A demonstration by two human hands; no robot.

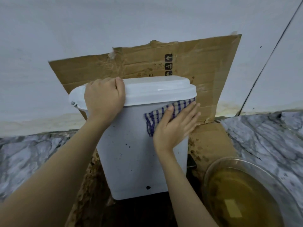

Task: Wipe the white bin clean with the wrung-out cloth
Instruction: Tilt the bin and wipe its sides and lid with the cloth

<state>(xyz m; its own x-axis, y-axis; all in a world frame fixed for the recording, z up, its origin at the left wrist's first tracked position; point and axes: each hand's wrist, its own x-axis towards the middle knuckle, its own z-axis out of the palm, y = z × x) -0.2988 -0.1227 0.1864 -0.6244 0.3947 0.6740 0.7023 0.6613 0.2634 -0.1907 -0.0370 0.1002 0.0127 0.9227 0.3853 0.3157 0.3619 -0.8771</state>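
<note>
The white bin [131, 153] stands upright on stained cardboard, its lid [155, 90] closed. Dark specks dot its front wall, with a larger dark spot near the bottom. My left hand [103, 97] grips the left part of the lid, fingers curled over its top. My right hand [175, 126] lies flat with straight fingers, pressing a blue-and-beige checked cloth [165, 112] against the bin's upper right wall, just under the lid's rim. Much of the cloth is hidden under my palm.
A flattened cardboard sheet [205, 71] leans on the white wall behind the bin and runs under it. A clear bowl [242, 192] of murky brown water sits at the lower right on the marble-patterned floor [265, 138]. A dark pedal shows at the bin's right base.
</note>
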